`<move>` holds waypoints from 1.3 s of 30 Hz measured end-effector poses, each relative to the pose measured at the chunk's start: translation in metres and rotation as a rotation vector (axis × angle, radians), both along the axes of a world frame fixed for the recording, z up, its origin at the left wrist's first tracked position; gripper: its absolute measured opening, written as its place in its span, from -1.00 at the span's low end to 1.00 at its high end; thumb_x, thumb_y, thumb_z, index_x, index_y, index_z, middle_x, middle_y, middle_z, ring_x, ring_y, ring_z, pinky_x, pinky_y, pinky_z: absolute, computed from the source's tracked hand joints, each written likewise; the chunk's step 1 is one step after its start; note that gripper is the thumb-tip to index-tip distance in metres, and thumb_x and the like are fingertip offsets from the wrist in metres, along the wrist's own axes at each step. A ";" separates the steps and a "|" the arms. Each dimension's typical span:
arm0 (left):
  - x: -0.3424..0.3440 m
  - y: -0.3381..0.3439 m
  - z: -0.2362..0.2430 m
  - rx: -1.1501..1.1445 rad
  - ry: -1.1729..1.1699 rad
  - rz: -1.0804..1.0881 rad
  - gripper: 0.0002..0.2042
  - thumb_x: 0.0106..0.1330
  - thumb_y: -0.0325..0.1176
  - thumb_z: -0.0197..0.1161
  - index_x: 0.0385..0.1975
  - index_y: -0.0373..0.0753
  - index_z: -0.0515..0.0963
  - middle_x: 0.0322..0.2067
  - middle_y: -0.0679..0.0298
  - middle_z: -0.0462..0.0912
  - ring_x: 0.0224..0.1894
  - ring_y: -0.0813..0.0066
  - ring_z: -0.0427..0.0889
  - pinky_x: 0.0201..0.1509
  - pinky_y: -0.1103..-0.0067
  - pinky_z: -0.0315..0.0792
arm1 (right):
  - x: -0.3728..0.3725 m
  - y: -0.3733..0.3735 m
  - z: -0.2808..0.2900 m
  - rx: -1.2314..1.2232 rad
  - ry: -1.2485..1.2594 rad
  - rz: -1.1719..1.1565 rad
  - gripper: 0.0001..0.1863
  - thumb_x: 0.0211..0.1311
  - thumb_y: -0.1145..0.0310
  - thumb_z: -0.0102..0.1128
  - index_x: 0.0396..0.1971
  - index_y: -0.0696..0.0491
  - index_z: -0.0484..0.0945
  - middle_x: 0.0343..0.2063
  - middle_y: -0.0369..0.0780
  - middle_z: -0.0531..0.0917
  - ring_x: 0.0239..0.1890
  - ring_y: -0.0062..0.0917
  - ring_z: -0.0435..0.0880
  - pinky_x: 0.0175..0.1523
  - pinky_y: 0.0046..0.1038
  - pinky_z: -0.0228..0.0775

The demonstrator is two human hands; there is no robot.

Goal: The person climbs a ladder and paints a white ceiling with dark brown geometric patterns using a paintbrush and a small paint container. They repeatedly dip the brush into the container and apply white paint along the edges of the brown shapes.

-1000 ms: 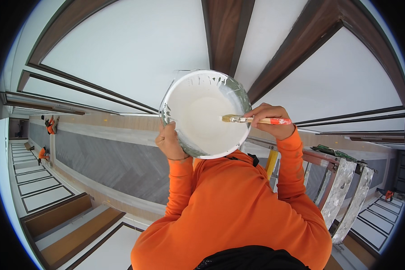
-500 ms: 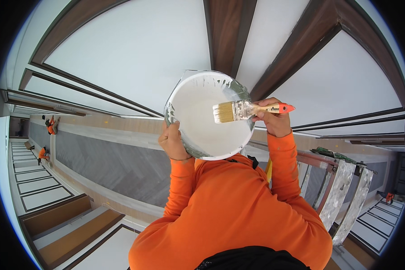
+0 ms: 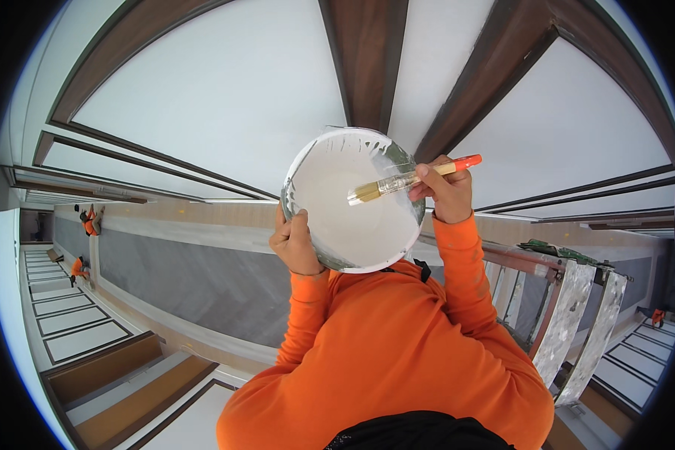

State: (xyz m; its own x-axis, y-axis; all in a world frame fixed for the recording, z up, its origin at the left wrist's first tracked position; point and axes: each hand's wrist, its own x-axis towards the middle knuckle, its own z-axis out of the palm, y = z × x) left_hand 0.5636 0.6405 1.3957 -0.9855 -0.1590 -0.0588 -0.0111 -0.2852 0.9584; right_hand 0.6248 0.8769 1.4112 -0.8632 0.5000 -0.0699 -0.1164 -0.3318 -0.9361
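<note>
Fingers (image 3: 428, 177) of right hand (image 3: 451, 196) were closed round a brush (image 3: 391, 185), bristles hung over paint (image 3: 352, 232) in a bucket (image 3: 402, 159), left hand (image 3: 295, 244) clasped the bucket's left rim, bucket was before an orange sweater (image 3: 397, 352), ladder (image 3: 564, 322) stood at right.

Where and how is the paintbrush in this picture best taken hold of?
Probably by its slim wooden handle, coming from the person's right: the handle slants up and rightward in the picture, its red end beyond the bucket, while the bristles point left over the white paint. The right hand holds it there, near the metal ferrule.
</note>
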 end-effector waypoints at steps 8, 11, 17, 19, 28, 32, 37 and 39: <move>0.000 -0.006 -0.007 -0.098 0.026 -0.031 -0.65 0.21 -0.61 0.14 -0.82 -0.47 0.26 -0.06 0.15 0.55 -0.48 0.65 0.36 -0.45 0.62 0.19 | -0.004 -0.010 0.009 0.017 -0.026 -0.084 -0.75 0.23 0.38 0.35 -0.56 0.14 0.53 -0.63 -0.18 0.66 -0.71 -0.55 0.63 -0.59 -0.59 0.54; 0.000 -0.003 -0.004 -0.079 0.022 -0.021 -0.61 0.23 -0.53 0.17 -0.85 -0.31 0.26 -0.53 0.37 0.37 -0.57 0.70 0.22 -0.46 0.63 0.13 | -0.001 -0.009 0.015 0.036 -0.051 -0.108 -0.71 0.23 0.36 0.36 -0.61 0.11 0.49 -0.68 -0.20 0.62 -0.76 -0.57 0.58 -0.65 -0.61 0.47; 0.000 0.001 -0.002 -0.053 0.029 -0.052 -0.71 0.25 -0.48 0.16 -0.75 -0.28 0.37 -0.62 0.45 0.34 -0.57 0.71 0.19 -0.45 0.64 0.11 | 0.000 -0.003 0.005 -0.052 -0.052 -0.157 -0.63 0.20 0.34 0.37 -0.68 0.04 0.37 -0.76 -0.25 0.52 -0.84 -0.60 0.47 -0.75 -0.60 0.34; 0.001 0.005 0.004 -0.009 -0.001 -0.057 -0.75 0.25 -0.47 0.14 -0.70 -0.29 0.40 -0.61 0.45 0.34 -0.55 0.71 0.20 -0.45 0.64 0.12 | 0.002 0.000 0.000 -0.112 -0.052 -0.156 -0.63 0.19 0.34 0.38 -0.67 0.04 0.37 -0.76 -0.24 0.52 -0.85 -0.60 0.46 -0.74 -0.58 0.37; -0.012 -0.003 -0.002 -0.021 -0.044 -0.128 -0.79 0.26 -0.46 0.10 -0.64 -0.29 0.44 -0.57 0.45 0.35 -0.52 0.69 0.25 -0.40 0.66 0.23 | 0.014 0.024 -0.030 -0.432 0.286 0.032 -0.76 0.32 0.38 0.22 -0.50 0.08 0.38 -0.71 -0.18 0.55 -0.76 -0.54 0.52 -0.63 -0.44 0.54; -0.011 0.008 0.015 0.050 -0.062 -0.115 -0.82 0.27 -0.46 0.08 -0.58 -0.33 0.48 -0.52 0.43 0.40 -0.50 0.69 0.30 -0.35 0.68 0.28 | 0.022 0.030 -0.028 -0.405 0.382 0.132 -0.79 0.34 0.36 0.18 -0.45 0.12 0.41 -0.59 -0.14 0.57 -0.61 -0.48 0.63 -0.54 -0.42 0.64; -0.014 0.011 0.008 0.072 -0.049 -0.116 -0.82 0.29 -0.38 0.08 -0.43 -0.36 0.54 -0.52 0.43 0.38 -0.48 0.69 0.31 -0.37 0.67 0.29 | 0.037 0.039 -0.025 -0.433 0.415 0.200 -0.87 0.29 0.44 0.20 -0.31 0.19 0.48 -0.34 -0.07 0.61 -0.42 -0.39 0.75 -0.30 -0.39 0.78; -0.016 0.009 0.004 0.054 -0.070 -0.113 -0.81 0.29 -0.35 0.08 -0.37 -0.36 0.56 -0.53 0.43 0.37 -0.48 0.69 0.32 -0.37 0.67 0.30 | 0.039 0.041 -0.033 -0.472 0.456 0.189 -0.88 0.28 0.48 0.20 -0.29 0.19 0.48 -0.27 -0.05 0.59 -0.32 -0.37 0.75 -0.25 -0.39 0.79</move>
